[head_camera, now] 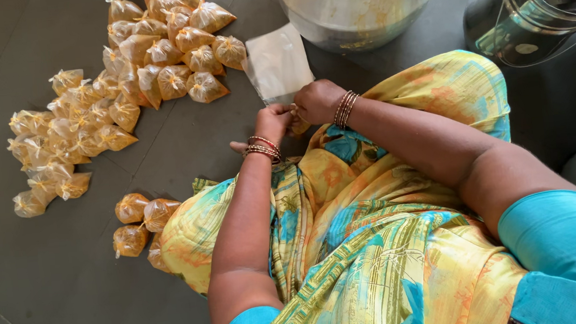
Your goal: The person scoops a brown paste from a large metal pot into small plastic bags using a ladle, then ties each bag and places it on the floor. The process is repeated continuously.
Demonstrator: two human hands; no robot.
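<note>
Where the two wrists meet above the lap, the left hand [272,122] and right hand [317,101] are both curled tight, fingers closed together on a small pouch [298,124] of orange-yellow material pinched between them; only a sliver of it shows past the knuckles. Just beyond the hands, a stack of empty clear plastic bags [278,63] lies flat on the dark tiled floor [19,293]. Filled, knotted pouches of the same orange-yellow contents sit in a large scattered heap [118,80] further out to the left, with a smaller cluster [139,222] beside the left knee. A large metal pot [357,0] stands behind the bags.
</note>
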